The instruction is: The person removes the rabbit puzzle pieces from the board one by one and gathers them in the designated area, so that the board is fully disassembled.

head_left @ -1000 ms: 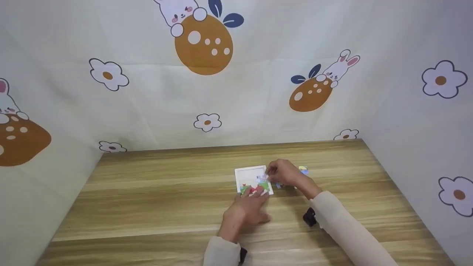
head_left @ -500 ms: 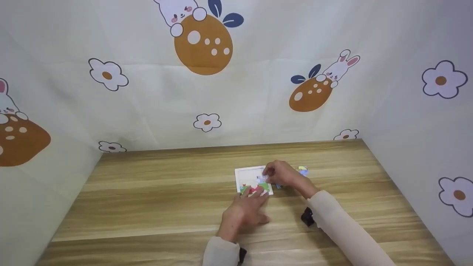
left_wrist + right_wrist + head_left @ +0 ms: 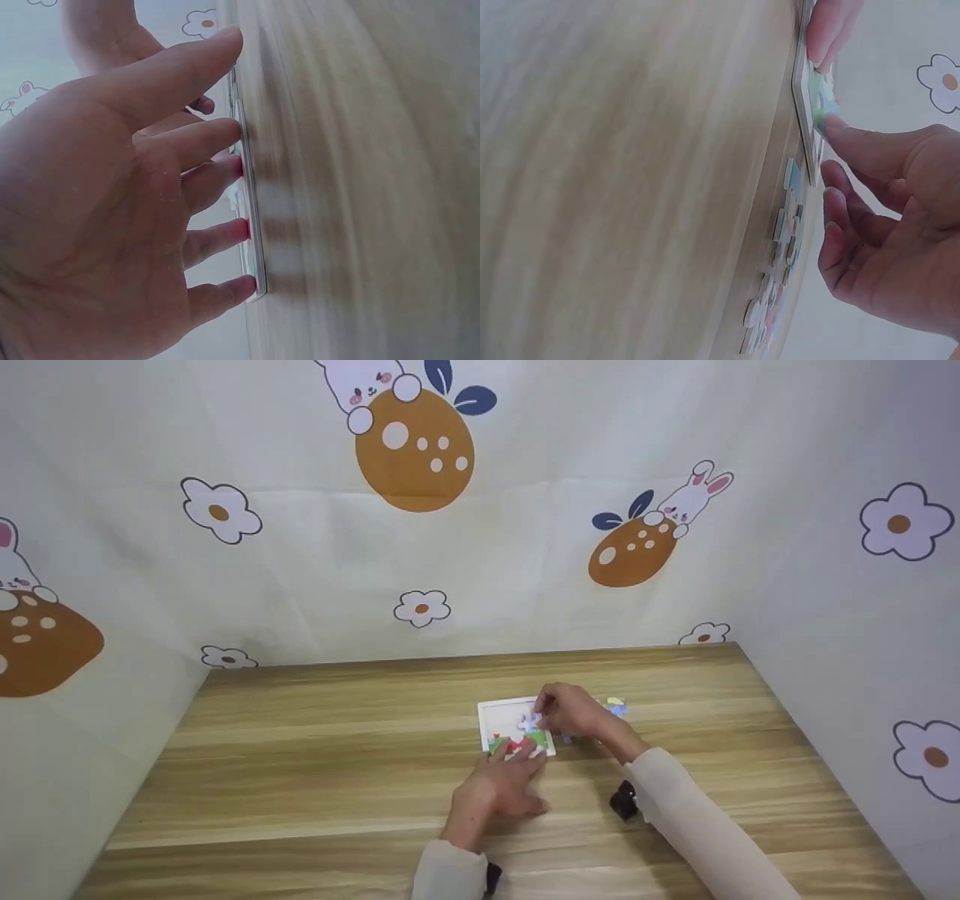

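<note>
A square white puzzle tray [image 3: 484,720] lies on the wooden table, with green and red picture pieces along its near side. My left hand [image 3: 501,787] has its fingers spread fairly straight. Their fingertips press on the near edge and pieces, as the left wrist view shows from the side. At the tray's right side, my right hand [image 3: 570,711] pinches a pale blue-lilac puzzle piece [image 3: 528,723] between thumb and fingers. This piece sits just above the green one, partly hidden by the fingertips. In the right wrist view, the thumb [image 3: 855,142] is right at the piece.
Several loose puzzle pieces [image 3: 769,307] lie on the table right of the tray, partly behind my right hand in the head view. One yellow and blue piece [image 3: 616,706] shows beyond the wrist. A patterned cloth [image 3: 322,577] with rabbits and flowers hangs behind and beside the table.
My right hand has shifted slightly left over the tray's right edge, and the pale piece has turned and slid a little left. My left hand stays put.
</note>
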`<state>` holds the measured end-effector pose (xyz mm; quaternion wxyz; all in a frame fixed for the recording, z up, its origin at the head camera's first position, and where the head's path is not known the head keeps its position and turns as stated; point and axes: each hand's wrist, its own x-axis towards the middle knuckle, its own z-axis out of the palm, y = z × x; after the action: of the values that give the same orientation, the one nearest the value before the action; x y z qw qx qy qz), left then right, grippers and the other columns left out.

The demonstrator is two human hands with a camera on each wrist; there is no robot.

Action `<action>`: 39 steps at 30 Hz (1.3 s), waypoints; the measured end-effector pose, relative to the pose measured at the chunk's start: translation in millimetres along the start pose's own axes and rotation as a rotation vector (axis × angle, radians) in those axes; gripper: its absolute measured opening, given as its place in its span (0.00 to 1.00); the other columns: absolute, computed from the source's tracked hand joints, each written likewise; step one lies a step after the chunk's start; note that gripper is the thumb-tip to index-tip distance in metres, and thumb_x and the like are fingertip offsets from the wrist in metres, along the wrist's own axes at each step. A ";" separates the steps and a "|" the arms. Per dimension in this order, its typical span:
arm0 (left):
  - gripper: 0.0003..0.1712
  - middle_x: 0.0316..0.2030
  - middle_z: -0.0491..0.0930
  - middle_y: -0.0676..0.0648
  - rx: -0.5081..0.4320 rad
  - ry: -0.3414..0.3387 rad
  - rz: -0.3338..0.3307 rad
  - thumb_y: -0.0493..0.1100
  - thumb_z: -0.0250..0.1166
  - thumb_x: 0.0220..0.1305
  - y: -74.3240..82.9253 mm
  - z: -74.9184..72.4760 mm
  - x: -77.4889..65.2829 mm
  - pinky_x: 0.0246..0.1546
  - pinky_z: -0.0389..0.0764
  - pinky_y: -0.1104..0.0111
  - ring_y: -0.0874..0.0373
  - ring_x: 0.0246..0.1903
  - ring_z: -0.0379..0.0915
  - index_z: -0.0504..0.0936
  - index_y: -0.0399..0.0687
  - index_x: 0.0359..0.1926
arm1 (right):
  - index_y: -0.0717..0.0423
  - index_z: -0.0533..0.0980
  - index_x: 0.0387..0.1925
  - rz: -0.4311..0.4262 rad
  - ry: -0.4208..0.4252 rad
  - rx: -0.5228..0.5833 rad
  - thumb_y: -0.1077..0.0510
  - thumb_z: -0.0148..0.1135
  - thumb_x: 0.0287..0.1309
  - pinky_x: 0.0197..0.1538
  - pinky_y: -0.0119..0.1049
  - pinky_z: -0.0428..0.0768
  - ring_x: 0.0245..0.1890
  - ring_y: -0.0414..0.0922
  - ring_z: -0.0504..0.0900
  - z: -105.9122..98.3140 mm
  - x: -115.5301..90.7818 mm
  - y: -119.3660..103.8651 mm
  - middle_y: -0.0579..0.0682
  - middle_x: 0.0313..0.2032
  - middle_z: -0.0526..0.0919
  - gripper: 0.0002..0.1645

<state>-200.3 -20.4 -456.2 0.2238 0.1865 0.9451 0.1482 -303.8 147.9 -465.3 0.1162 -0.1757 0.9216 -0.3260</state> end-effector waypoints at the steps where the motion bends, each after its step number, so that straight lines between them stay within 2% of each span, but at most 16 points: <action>1: 0.44 0.79 0.55 0.53 0.002 0.000 0.001 0.60 0.66 0.62 0.1 -0.2 0.0 0.77 0.50 0.42 0.44 0.79 0.44 0.62 0.60 0.76 | 0.58 0.80 0.35 -0.005 0.011 0.011 0.67 0.69 0.57 0.46 0.40 0.80 0.36 0.43 0.78 0.1 -0.1 0.2 0.51 0.35 0.83 0.06; 11: 0.44 0.79 0.55 0.52 0.024 0.015 0.017 0.60 0.66 0.62 0.7 -0.5 -0.9 0.77 0.52 0.43 0.43 0.79 0.45 0.62 0.58 0.76 | 0.61 0.80 0.36 -0.040 0.129 0.145 0.67 0.66 0.60 0.42 0.34 0.81 0.36 0.42 0.81 -9.4 -5.2 2.4 0.54 0.35 0.85 0.02; 17: 0.44 0.79 0.55 0.52 0.028 0.019 0.014 0.61 0.66 0.62 0.9 -1.0 -1.9 0.77 0.52 0.43 0.43 0.79 0.45 0.62 0.58 0.76 | 0.60 0.80 0.38 -0.028 0.143 0.163 0.64 0.66 0.62 0.41 0.32 0.79 0.38 0.44 0.82 -24.7 -17.4 10.1 0.55 0.38 0.85 0.04; 24: 0.45 0.79 0.53 0.51 0.040 0.016 0.018 0.61 0.65 0.63 0.6 -1.2 -2.8 0.77 0.51 0.42 0.42 0.79 0.44 0.61 0.57 0.77 | 0.61 0.80 0.38 -0.024 0.184 0.156 0.64 0.66 0.61 0.44 0.35 0.79 0.39 0.45 0.81 -41.2 -33.9 27.7 0.56 0.37 0.85 0.04; 28: 0.44 0.79 0.53 0.51 0.019 0.013 0.011 0.60 0.65 0.63 0.5 -1.4 -3.3 0.77 0.50 0.42 0.43 0.79 0.43 0.61 0.58 0.77 | 0.63 0.80 0.38 -0.028 0.212 0.158 0.66 0.66 0.60 0.44 0.32 0.79 0.38 0.44 0.81 -49.2 -44.0 39.8 0.57 0.37 0.85 0.05; 33: 0.44 0.79 0.53 0.52 0.014 0.010 0.006 0.60 0.65 0.64 -0.2 -1.5 -3.1 0.77 0.49 0.43 0.43 0.80 0.42 0.61 0.58 0.77 | 0.65 0.80 0.38 -0.002 0.210 0.179 0.66 0.65 0.61 0.40 0.26 0.78 0.37 0.43 0.80 -56.9 -55.7 54.5 0.58 0.37 0.85 0.05; 39: 0.44 0.79 0.53 0.52 -0.001 0.006 0.005 0.59 0.66 0.63 -0.5 0.2 -1.9 0.77 0.49 0.43 0.43 0.80 0.43 0.61 0.58 0.76 | 0.65 0.80 0.39 0.049 0.195 0.166 0.66 0.64 0.62 0.42 0.27 0.79 0.39 0.44 0.81 -62.2 -68.2 73.7 0.59 0.38 0.85 0.05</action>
<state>-198.8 -21.6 -455.9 0.2208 0.1881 0.9452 0.1498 -280.3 263.5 -458.5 0.0481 -0.1105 0.9024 -0.4137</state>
